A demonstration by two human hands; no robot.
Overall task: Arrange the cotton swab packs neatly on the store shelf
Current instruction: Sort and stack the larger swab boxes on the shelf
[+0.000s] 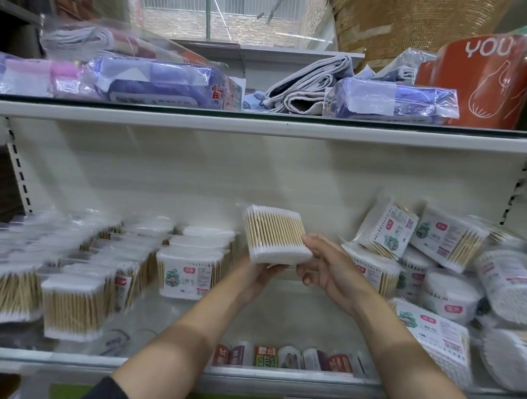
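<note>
A clear pack of wooden cotton swabs (275, 233) is held up in front of the shelf's white back wall. My left hand (259, 279) grips it from below and my right hand (332, 268) holds its right lower corner. On the left of the shelf (184, 370), several packs (73, 305) stand upright in rows, and one labelled pack (186, 273) faces front. A loose heap of packs (443, 266) lies jumbled on the right.
The upper shelf (260, 125) carries bagged cloths (158, 82), folded fabric (309, 85) and an orange bag (479, 80). Small boxes (283, 358) show through the lower shelf's front. A bare strip of shelf lies between the rows and the heap.
</note>
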